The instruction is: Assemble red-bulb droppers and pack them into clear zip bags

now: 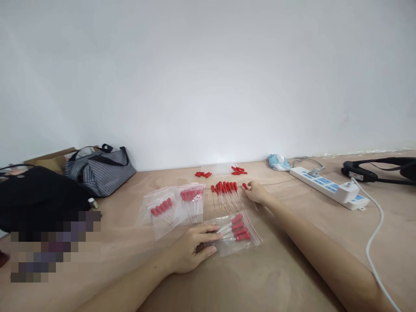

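Note:
My left hand rests with its fingers apart on the left end of a clear zip bag, which holds several red-bulbed droppers. Beyond it, my right hand pinches one dropper by its upper part. Just left of that hand lies a row of several loose droppers, bulbs pointing away from me. Two more filled bags, one partly beside the other, lie to the left. Farther back are loose red bulbs on the left and more bulbs on the right, with clear tubes between them.
A striped bag, a black bag and a small bottle are at the left. At the right are a power strip with a white cable, a blue-white packet and a black headset.

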Tool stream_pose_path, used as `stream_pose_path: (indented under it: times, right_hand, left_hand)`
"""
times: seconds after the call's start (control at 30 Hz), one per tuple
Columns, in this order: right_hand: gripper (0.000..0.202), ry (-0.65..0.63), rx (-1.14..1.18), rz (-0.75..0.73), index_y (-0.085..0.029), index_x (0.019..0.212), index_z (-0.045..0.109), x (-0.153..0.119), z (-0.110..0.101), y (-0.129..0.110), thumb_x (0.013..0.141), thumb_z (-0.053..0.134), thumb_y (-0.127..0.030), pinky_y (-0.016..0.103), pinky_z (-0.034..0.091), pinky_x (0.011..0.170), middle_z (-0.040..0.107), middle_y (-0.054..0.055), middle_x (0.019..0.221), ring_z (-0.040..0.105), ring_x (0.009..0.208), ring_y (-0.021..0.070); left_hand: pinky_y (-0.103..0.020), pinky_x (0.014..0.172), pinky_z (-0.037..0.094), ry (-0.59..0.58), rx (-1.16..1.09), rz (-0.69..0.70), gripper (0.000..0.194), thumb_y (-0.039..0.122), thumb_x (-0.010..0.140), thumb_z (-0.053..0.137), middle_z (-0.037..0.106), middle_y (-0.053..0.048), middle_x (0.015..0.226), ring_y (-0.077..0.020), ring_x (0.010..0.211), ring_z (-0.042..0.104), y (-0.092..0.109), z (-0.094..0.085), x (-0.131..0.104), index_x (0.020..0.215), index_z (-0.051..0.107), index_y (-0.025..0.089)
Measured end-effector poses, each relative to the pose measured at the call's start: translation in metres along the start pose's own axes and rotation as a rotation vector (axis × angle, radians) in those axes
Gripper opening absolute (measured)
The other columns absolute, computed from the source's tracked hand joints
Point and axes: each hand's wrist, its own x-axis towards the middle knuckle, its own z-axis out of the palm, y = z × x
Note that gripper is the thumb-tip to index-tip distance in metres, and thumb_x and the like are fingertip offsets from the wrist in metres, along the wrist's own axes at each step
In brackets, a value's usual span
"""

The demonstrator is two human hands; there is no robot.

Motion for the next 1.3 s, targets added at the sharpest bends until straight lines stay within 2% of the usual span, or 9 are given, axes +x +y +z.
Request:
stream_pose_path:
  times: [0.17, 0.23, 0.37, 0.57, 0.8, 0.97, 1.1, 1.2, 1.3]
  right_hand:
    - [0.05, 0.052, 0.229, 0.03, -0.017, 0.118, 0.03, -0.026, -0.018, 0.011, 0.07, 0.041, -0.025, 0.023, 0.038, 0.044, 0.049, -0.005, 0.062, 0.048, 0.047, 0.0108]
    - [0.053, 0.076, 0.465, 0.058, -0.02, 0.119, 0.024, -0.044, -0.022, 0.014, 0.07, 0.043, -0.028, 0.021, 0.036, 0.039, 0.043, -0.008, 0.059, 0.043, 0.041, 0.0095]
    - [0.054, 0.067, 0.745, 0.074, -0.024, 0.111, 0.03, -0.078, -0.023, 0.012, 0.064, 0.055, -0.033, 0.022, 0.041, 0.041, 0.043, -0.009, 0.061, 0.048, 0.046, 0.0091]
    - [0.057, 0.047, 0.78, 0.045, -0.025, 0.105, 0.031, -0.095, -0.017, 0.0, 0.06, 0.063, -0.039, 0.025, 0.046, 0.044, 0.045, -0.007, 0.067, 0.052, 0.049, 0.0092]
    - [0.042, -0.1, 0.825, 0.119, -0.022, 0.091, 0.042, -0.102, -0.022, -0.003, 0.064, 0.059, -0.049, 0.027, 0.048, 0.051, 0.05, -0.005, 0.068, 0.055, 0.054, 0.0106]
    - [0.036, -0.09, 0.79, 0.167, -0.018, 0.072, 0.047, -0.099, -0.026, 0.003, 0.058, 0.068, -0.044, 0.019, 0.037, 0.039, 0.051, -0.005, 0.063, 0.046, 0.044, 0.0046]
    - [0.035, -0.099, 0.868, 0.215, -0.017, 0.07, 0.047, -0.098, -0.024, 0.006, 0.057, 0.071, -0.04, 0.021, 0.045, 0.052, 0.054, -0.003, 0.062, 0.052, 0.051, 0.0071]
    - [0.035, -0.187, 0.905, 0.218, -0.018, 0.073, 0.048, -0.101, -0.023, 0.005, 0.057, 0.072, -0.039, 0.023, 0.048, 0.062, 0.056, -0.003, 0.064, 0.056, 0.057, 0.0083]
    - [0.036, -0.355, 0.893, 0.174, -0.018, 0.079, 0.049, -0.106, -0.023, 0.001, 0.059, 0.07, -0.04, 0.023, 0.048, 0.065, 0.057, -0.003, 0.068, 0.058, 0.062, 0.0087]
  left_hand:
    - [-0.037, 0.095, 0.035, -0.003, 0.006, 0.019, 0.033, 0.027, 0.082, 0.047, 0.049, -0.001, 0.124, -0.0197, 0.114, 0.044, -0.002, 0.001, 0.0, 0.114, 0.053, 0.031]
    - [-0.037, 0.095, 0.035, -0.003, 0.008, 0.027, 0.033, 0.027, 0.082, 0.047, 0.049, 0.0, 0.125, -0.0199, 0.114, 0.043, -0.002, 0.001, 0.0, 0.114, 0.053, 0.031]
    - [-0.037, 0.095, 0.035, -0.012, 0.025, 0.015, 0.032, 0.028, 0.083, 0.047, 0.049, 0.0, 0.125, -0.0203, 0.115, 0.043, 0.0, -0.001, 0.0, 0.114, 0.053, 0.031]
    - [-0.036, 0.095, 0.036, -0.009, 0.037, 0.019, 0.033, 0.027, 0.082, 0.047, 0.049, -0.001, 0.124, -0.0198, 0.114, 0.044, 0.001, -0.001, 0.001, 0.114, 0.053, 0.03]
    - [-0.037, 0.096, 0.035, -0.013, 0.046, -0.007, 0.036, 0.026, 0.081, 0.047, 0.049, -0.003, 0.124, -0.0209, 0.115, 0.043, 0.004, -0.002, 0.0, 0.117, 0.051, 0.027]
    - [-0.037, 0.096, 0.034, -0.001, 0.062, -0.018, 0.04, 0.026, 0.08, 0.048, 0.051, -0.004, 0.123, -0.0205, 0.115, 0.043, 0.006, -0.003, 0.0, 0.12, 0.048, 0.024]
    - [-0.038, 0.096, 0.034, -0.001, 0.057, -0.015, 0.04, 0.028, 0.08, 0.049, 0.051, -0.004, 0.123, -0.0212, 0.115, 0.043, 0.006, -0.003, 0.0, 0.119, 0.048, 0.024]
    - [-0.038, 0.096, 0.034, 0.01, 0.047, -0.016, 0.04, 0.028, 0.08, 0.049, 0.051, -0.004, 0.123, -0.0213, 0.115, 0.043, 0.004, -0.002, 0.0, 0.12, 0.047, 0.025]
    - [-0.038, 0.096, 0.034, 0.009, 0.063, -0.025, 0.04, 0.028, 0.08, 0.049, 0.05, -0.004, 0.124, -0.0213, 0.115, 0.043, 0.004, -0.001, 0.0, 0.12, 0.047, 0.024]
